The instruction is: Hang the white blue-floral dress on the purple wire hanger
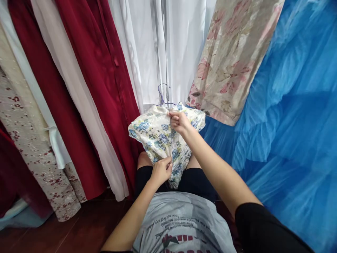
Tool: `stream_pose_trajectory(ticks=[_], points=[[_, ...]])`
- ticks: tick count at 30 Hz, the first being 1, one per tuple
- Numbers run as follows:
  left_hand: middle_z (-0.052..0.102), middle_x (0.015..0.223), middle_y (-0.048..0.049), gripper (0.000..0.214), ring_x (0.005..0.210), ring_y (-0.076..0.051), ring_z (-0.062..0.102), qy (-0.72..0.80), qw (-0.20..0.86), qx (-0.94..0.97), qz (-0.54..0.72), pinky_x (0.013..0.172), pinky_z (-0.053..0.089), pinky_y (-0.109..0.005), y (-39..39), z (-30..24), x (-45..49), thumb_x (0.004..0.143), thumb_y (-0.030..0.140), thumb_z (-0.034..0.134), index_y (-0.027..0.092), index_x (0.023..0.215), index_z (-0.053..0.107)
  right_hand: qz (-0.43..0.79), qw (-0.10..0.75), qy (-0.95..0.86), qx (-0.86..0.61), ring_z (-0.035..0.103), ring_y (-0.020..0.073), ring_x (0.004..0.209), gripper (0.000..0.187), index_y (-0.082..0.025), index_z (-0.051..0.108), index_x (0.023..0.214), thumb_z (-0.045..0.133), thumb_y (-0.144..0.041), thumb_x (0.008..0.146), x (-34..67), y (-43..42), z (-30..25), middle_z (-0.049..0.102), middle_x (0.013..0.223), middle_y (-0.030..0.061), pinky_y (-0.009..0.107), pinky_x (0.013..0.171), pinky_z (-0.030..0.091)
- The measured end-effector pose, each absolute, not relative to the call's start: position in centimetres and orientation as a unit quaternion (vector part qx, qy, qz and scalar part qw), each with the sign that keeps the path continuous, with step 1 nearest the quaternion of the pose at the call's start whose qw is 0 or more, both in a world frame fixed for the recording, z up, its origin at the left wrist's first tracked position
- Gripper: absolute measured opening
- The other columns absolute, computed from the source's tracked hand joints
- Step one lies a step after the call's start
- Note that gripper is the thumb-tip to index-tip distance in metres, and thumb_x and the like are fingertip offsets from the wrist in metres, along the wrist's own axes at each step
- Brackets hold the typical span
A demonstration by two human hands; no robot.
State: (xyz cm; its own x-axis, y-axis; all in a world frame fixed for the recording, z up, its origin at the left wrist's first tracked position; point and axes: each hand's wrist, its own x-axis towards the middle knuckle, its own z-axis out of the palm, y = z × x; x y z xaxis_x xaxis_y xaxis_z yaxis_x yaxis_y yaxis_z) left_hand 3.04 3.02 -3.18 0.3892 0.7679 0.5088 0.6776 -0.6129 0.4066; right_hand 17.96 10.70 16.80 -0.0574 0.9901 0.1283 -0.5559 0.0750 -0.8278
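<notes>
A white top with blue flowers [158, 131] hangs spread on a thin purple hanger [162, 100] in front of my lap. My right hand [180, 122] is closed in a pinch at its upper edge, close to the middle seam. Lower down on the same seam, my left hand [162, 171] pinches the fabric between thumb and fingers. A stretch of the seam runs between the two hands. Whether a small zip pull lies in the right fingertips is too small to tell.
Long dark red dresses [86, 70] hang at left, beside a cream sequined one [39, 154]. Behind the hanger are white drapes [181, 45]. To the right hang a beige floral garment [226, 63] and blue tulle [297, 116]. Dark tiled floor [86, 225] shows below.
</notes>
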Motion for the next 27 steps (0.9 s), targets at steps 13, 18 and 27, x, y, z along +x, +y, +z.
stream_pose_trajectory(ticks=[13, 18, 27], points=[[0.071, 0.088, -0.0031, 0.029, 0.080, -0.018, 0.066, 0.325, -0.008, 0.765, 0.557, 0.080, 0.049, -0.030, 9.9, 13.6, 2.1, 0.100, 0.031, 0.049, 0.020, 0.122, 0.065, 0.473, 0.608, -0.558, -0.307, 0.024, 0.0060, 0.041, 0.013, -0.015, 0.063, 0.061, 0.071, -0.025, 0.067, 18.9, 9.8, 16.8, 0.039, 0.042, -0.0060, 0.022, 0.040, 0.014], [0.069, 0.087, -0.0059, 0.014, 0.083, -0.021, 0.063, 0.332, -0.111, 0.803, 0.482, 0.082, 0.047, -0.032, 10.8, 18.9, 3.4, 0.094, 0.023, 0.057, 0.017, 0.086, 0.067, 0.414, 0.629, -0.559, -0.347, 0.024, 0.0063, 0.041, 0.019, -0.017, 0.060, 0.053, 0.073, -0.025, 0.064, 18.4, 10.6, 15.2, 0.036, 0.041, -0.0070, 0.024, 0.042, 0.014], [0.054, 0.067, 0.0025, 0.024, 0.068, -0.011, 0.054, 0.383, 0.156, 0.456, 0.788, 0.075, 0.047, -0.022, 19.4, 17.2, -8.7, 0.096, 0.015, 0.053, 0.016, 0.071, 0.053, 0.433, 0.587, -0.576, -0.370, 0.023, 0.0069, 0.042, 0.023, -0.017, 0.063, 0.052, 0.071, -0.034, 0.065, 17.5, 10.1, 9.7, 0.033, 0.041, -0.0073, 0.025, 0.044, 0.013]])
